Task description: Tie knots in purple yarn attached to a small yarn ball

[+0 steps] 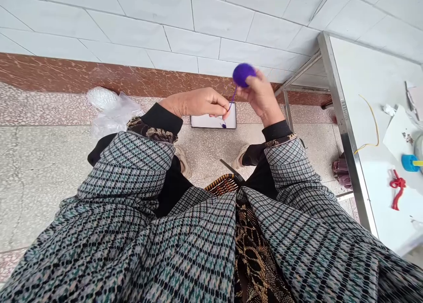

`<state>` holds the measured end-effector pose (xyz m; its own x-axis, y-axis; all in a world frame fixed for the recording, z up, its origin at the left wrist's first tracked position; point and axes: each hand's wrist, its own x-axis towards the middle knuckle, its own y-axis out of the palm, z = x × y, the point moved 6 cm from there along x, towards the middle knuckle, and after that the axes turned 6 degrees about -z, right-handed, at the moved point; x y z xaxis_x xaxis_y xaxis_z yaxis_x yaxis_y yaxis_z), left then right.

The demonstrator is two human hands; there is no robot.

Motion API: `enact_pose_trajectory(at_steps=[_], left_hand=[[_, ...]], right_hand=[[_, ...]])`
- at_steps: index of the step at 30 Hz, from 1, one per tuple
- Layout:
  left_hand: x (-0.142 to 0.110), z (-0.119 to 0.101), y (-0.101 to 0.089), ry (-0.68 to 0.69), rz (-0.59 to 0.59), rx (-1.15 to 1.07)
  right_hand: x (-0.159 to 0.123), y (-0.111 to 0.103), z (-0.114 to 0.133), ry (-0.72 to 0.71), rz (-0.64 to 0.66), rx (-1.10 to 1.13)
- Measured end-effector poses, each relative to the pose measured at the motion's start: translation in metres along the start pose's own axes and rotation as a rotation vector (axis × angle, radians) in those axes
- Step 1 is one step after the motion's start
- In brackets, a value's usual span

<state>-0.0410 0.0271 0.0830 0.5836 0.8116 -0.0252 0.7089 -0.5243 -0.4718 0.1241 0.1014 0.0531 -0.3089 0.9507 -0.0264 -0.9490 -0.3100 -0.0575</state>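
Note:
A purple ball of yarn (242,74) is gripped in my right hand (261,94), raised in front of the tiled wall. From the ball a purple strand (233,97) runs down to my left hand (206,102), where thumb and fingertips pinch it. Below my hands, a shallow box (211,121) with a white inside and dark rim sits on the floor. A small purple bit (224,126) shows in it, but its form is too small to make out. My left hand hides part of the box.
Clear plastic bags (114,111) lie on the floor at left. At right stands a metal-edged table (350,131) bearing a yellow cord (376,127), a red knotted cord (397,189) and a blue object (410,162). Tiled wall (221,12) rises ahead; a woven seat edge (223,184) shows between my legs.

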Motion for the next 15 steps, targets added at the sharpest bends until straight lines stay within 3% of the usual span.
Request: enact_pose_trajectory(at_steps=[3, 5, 7, 9, 11, 13, 15], left_hand=[[-0.006, -0.003, -0.015, 0.008, -0.157, -0.048], [-0.01, 0.002, -0.027, -0.045, -0.286, -0.049], [-0.012, 0.011, -0.033, -0.122, -0.369, -0.032], [-0.01, 0.017, -0.035, -0.16, -0.407, -0.014], [-0.006, 0.018, -0.03, -0.144, -0.365, 0.006], [0.0, 0.016, -0.018, -0.105, -0.229, 0.016], [0.002, 0.01, -0.004, -0.065, -0.067, 0.008]], right_hand=[[-0.017, 0.03, -0.004, 0.076, 0.347, -0.109], [-0.033, 0.046, 0.001, 0.027, 0.646, -0.122], [-0.039, 0.047, 0.009, -0.076, 0.774, -0.028], [-0.026, 0.029, 0.017, -0.183, 0.621, 0.13], [-0.006, 0.0, 0.016, -0.234, 0.288, 0.22], [0.009, -0.022, 0.006, -0.211, -0.003, 0.197], [0.015, -0.027, -0.009, -0.113, -0.142, 0.147]])
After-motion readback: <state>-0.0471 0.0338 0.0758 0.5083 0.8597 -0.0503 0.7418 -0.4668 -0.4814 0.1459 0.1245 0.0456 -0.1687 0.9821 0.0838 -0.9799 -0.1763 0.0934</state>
